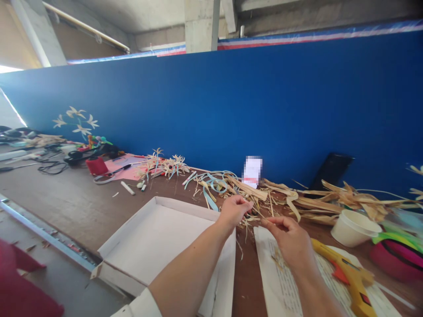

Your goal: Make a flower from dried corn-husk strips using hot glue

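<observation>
My left hand (pixel 234 212) is closed in a pinch above the far right corner of the white box lid (pixel 172 237). Just to its right, my right hand (pixel 287 235) pinches too, over the printed paper sheets (pixel 280 281). A thin straw-coloured strip (pixel 261 215) runs between the two sets of fingertips. Its ends are hidden in the fingers. Behind the hands lie dried husk strips (pixel 254 190) and loops of pale blue ribbon (pixel 214 180). A yellow glue gun (pixel 352 277) with an orange trigger rests on the papers beside my right forearm.
A white cup (pixel 355 228) and a pink bowl (pixel 398 259) stand at the right. Bunched husk flowers (pixel 165 165), a red block-like item (pixel 97 166) and a white stick (pixel 128 188) lie further left. A blue partition (pixel 211 101) closes off the table's back.
</observation>
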Action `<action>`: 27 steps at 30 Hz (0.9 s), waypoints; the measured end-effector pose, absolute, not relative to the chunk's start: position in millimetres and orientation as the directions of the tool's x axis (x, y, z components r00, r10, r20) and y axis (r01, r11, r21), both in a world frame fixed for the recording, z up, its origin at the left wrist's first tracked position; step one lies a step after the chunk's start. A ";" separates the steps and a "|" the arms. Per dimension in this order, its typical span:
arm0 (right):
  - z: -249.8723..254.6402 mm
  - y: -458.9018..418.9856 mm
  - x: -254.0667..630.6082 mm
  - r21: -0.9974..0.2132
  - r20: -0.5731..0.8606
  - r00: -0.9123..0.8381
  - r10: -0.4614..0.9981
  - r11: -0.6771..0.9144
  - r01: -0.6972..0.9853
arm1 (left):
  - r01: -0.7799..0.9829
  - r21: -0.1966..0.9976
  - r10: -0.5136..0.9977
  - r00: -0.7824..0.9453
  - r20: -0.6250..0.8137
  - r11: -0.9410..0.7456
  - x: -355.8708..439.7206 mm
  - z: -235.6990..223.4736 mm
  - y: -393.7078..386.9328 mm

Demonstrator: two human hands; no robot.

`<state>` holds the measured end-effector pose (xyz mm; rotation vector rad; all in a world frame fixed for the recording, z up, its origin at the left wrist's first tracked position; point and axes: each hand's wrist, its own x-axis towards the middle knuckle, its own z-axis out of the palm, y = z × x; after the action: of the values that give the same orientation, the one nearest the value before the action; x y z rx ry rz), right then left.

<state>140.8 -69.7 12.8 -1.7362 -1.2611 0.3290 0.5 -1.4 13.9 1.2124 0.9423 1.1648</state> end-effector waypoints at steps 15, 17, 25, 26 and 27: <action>8.2 -69.3 140.5 -0.765 0.340 0.349 0.873 0.041 0.642 | -0.342 0.898 0.935 0.312 -0.167 0.275 -3.3 21.5 -3.7; 8.7 -69.8 140.2 -0.770 0.334 0.353 0.874 0.037 0.637 | -0.385 0.860 0.913 0.358 -0.195 0.335 -3.8 22.7 -3.8; 16.0 -72.5 135.8 -0.836 0.270 0.388 0.881 0.014 0.548 | -0.452 0.734 0.816 0.526 -0.240 0.508 -6.5 24.5 -3.7; 17.0 -72.7 135.0 -0.848 0.257 0.391 0.884 0.013 0.529 | -0.449 0.720 0.800 0.547 -0.245 0.528 -6.6 24.5 -3.7; 17.7 -72.8 134.3 -0.857 0.248 0.389 0.887 0.013 0.514 | -0.443 0.711 0.786 0.564 -0.251 0.545 -6.5 24.4 -3.6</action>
<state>134.3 -72.8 17.7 -1.6432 -1.2606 0.4646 -6.5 -3.6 24.4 0.6386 0.6042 0.7837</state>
